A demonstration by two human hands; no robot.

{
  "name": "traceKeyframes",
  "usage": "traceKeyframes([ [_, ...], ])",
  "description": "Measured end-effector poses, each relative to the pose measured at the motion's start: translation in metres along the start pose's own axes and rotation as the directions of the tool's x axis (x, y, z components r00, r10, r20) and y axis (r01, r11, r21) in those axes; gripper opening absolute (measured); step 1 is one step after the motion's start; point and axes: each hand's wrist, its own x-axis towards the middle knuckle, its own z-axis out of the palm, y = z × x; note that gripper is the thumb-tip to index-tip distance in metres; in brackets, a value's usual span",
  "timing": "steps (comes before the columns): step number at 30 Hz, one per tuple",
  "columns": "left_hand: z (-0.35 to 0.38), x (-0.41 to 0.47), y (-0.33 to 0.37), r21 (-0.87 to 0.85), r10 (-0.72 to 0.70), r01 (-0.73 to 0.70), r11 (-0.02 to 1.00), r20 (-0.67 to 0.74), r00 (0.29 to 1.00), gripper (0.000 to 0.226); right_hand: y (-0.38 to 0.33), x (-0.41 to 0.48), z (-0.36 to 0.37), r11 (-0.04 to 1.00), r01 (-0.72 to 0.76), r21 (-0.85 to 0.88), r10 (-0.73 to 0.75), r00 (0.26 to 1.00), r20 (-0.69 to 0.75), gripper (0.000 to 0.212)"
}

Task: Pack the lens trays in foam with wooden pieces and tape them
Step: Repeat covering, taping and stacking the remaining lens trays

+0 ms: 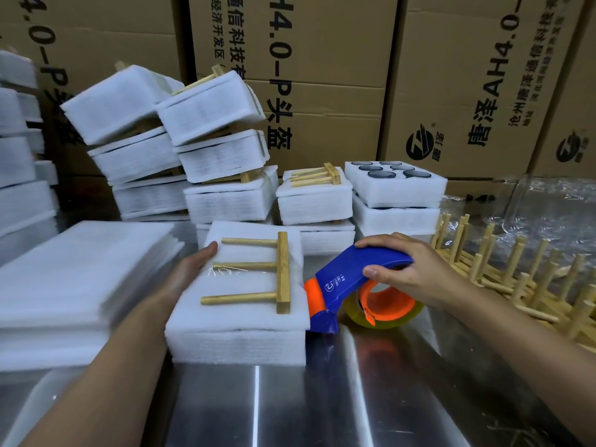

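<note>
A white foam stack [237, 333] lies on the steel table [322, 398] in front of me. On top of it rests a wooden comb piece [283, 272] with three pegs pointing left; a strip of clear tape crosses the middle peg. My left hand [190, 269] presses flat against the stack's left side. My right hand [409, 269] grips the blue and orange tape dispenser [348, 282], whose nose sits at the stack's right edge, with a roll of clear tape [383, 312] in it.
Flat foam sheets [80, 279] are piled at left. Packed foam bundles [209, 111] lean in stacks behind. An uncovered lens tray [395, 179] tops a stack at back right. Loose wooden pieces [516, 272] lie at right. Cardboard boxes [451, 75] wall the back.
</note>
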Motion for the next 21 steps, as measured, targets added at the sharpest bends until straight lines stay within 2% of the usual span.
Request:
traceKeyframes([
  [5, -0.002, 0.0, -0.003, -0.002, 0.026, -0.026, 1.0, -0.018, 1.0, 0.062, -0.005, 0.005, 0.0, 0.997, -0.046, 0.056, 0.045, 0.999, 0.019, 0.054],
  [11, 0.001, -0.004, -0.002, -0.053, 0.038, -0.041, 0.998, -0.042, 0.998, 0.06, -0.006, 0.012, 0.0, 0.992, -0.095, 0.08, 0.093, 0.995, 0.031, 0.055],
  [17, 0.003, -0.01, -0.005, -0.161, 0.028, -0.028, 0.987, -0.006, 1.0, 0.056, -0.008, 0.017, 0.001, 0.987, -0.129, 0.098, 0.129, 0.992, 0.012, 0.053],
  [21, -0.003, -0.009, -0.007, -0.165, 0.038, -0.037, 0.986, 0.002, 0.999, 0.058, -0.015, 0.023, 0.0, 0.983, -0.167, 0.079, 0.165, 0.986, 0.031, 0.052],
])
